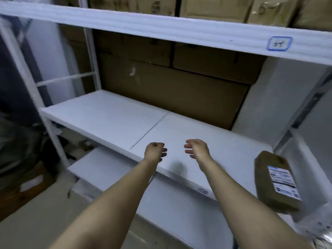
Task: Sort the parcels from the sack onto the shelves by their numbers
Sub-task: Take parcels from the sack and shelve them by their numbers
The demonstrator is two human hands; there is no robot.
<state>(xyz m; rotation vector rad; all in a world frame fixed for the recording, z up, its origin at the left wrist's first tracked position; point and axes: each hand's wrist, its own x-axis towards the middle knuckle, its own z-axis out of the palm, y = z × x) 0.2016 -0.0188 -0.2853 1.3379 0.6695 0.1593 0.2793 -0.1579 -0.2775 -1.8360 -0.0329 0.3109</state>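
Both my arms reach forward over the front edge of a white middle shelf (pixel 111 115). My left hand (pixel 154 152) hangs with fingers loosely curled and holds nothing. My right hand (pixel 196 148) is a short way to its right, fingers relaxed and slightly bent, also holding nothing. A brown parcel (pixel 274 182) with a white printed label lies on the right end of the same shelf, apart from both hands. The shelf above carries a blue-outlined number tag (pixel 279 43) on its front edge; the writing is too blurred to read. The sack is not in view.
Large cardboard boxes (pixel 172 90) stand behind the middle shelf, and more sit on the upper shelf (pixel 212 8). A white upright post (pixel 27 87) frames the rack at left. A lower shelf (pixel 100 166) shows beneath. Dark bags (pixel 16 144) lie on the floor at left.
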